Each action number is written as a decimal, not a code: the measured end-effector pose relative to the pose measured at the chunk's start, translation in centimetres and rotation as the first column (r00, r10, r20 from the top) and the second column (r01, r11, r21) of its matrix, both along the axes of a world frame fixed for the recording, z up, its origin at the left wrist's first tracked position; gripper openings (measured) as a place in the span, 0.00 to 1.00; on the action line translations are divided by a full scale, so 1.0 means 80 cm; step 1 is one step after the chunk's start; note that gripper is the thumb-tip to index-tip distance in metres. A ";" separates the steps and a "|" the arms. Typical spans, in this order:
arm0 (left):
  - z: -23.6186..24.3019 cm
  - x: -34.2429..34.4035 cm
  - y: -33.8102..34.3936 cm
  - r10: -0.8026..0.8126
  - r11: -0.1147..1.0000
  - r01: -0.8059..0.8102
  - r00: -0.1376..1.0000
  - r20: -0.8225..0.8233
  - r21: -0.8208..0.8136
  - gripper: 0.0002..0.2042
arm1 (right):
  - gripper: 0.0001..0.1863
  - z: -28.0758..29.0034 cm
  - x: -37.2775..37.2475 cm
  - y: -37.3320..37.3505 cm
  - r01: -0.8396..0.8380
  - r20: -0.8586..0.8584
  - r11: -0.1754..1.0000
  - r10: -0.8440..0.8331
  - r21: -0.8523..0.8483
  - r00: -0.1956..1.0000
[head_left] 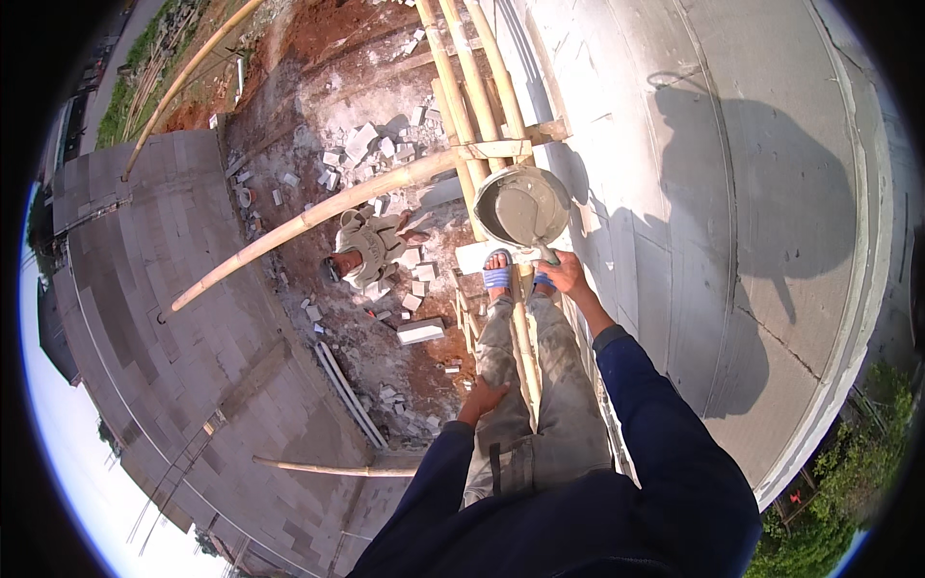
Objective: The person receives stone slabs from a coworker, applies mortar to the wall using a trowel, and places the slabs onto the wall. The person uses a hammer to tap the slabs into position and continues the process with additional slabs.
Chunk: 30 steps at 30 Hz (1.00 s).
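My right hand (567, 275) is closed round the handle of a trowel (548, 255). The blade end reaches over the near rim of a round bucket (563, 190) into wet grey mortar (520, 210); how deep it sits I cannot make out. The bucket stands just beyond my sandalled feet, beside the wall. My left hand (486, 399) rests on my left thigh, its fingers laid against the trouser leg and holding nothing.
Bamboo poles (469, 87) form the scaffold, and one long pole (318, 226) slants across the left. A grey plastered wall (665, 250) rises at right. Far below, a person (366, 252) stands among broken white blocks (361, 143). A block wall (183, 270) stands opposite.
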<state>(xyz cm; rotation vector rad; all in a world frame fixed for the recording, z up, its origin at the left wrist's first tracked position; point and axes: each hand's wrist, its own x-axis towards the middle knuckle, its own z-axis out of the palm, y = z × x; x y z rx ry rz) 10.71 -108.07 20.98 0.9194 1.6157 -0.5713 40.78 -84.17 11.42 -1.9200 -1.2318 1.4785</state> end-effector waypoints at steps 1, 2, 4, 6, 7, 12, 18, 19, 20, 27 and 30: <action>-0.010 -0.014 0.007 0.064 0.998 -0.066 0.995 0.075 0.020 0.43 | 0.26 0.050 -0.001 0.008 -0.026 -0.019 0.998 0.025 -0.054 1.000; -0.009 -0.031 0.021 0.107 0.993 -0.113 0.983 0.152 0.029 0.40 | 0.27 0.101 -0.001 0.002 0.004 -0.081 0.998 -0.010 -0.065 0.997; -0.023 -0.075 0.028 -0.023 1.000 0.019 0.942 0.336 0.015 0.31 | 0.19 0.188 0.002 -0.012 0.037 -0.076 0.999 -0.038 -0.016 0.996; -0.014 -0.095 0.040 -0.252 0.814 -0.080 0.844 0.474 0.575 0.26 | 0.16 0.271 0.015 -0.025 0.073 -0.155 0.997 -0.069 0.021 0.986; -0.005 -0.103 0.053 -0.328 0.840 0.065 0.852 0.409 0.539 0.24 | 0.15 0.307 0.024 -0.031 0.099 -0.217 0.995 -0.091 0.028 0.972; 0.105 -0.105 0.111 0.230 0.911 -0.341 0.887 0.400 0.233 0.17 | 0.12 0.600 0.074 -0.017 0.399 -0.603 0.914 -0.361 -0.076 0.712; 0.089 -0.117 0.199 0.415 0.892 -0.451 0.844 0.340 0.031 0.16 | 0.12 0.744 0.179 0.028 0.702 -0.559 0.697 -0.526 0.150 0.641; 0.081 -0.120 0.208 0.385 0.898 -0.438 0.824 0.415 0.036 0.19 | 0.12 0.755 0.192 0.046 0.714 -0.500 0.662 -0.548 0.230 0.670; 0.077 -0.126 0.215 0.376 0.889 -0.454 0.791 0.483 0.053 0.20 | 0.14 0.748 0.208 0.071 0.663 -0.368 0.685 -0.557 0.303 0.744; 0.121 -0.089 0.300 0.272 0.917 -0.381 0.811 0.518 0.116 0.21 | 0.22 0.690 0.318 0.152 0.384 0.285 0.724 -0.615 0.573 0.735; 0.136 -0.088 0.300 0.209 0.936 -0.318 0.847 0.488 0.152 0.20 | 0.25 0.700 0.314 0.131 0.449 0.224 0.727 -0.623 0.519 0.750</action>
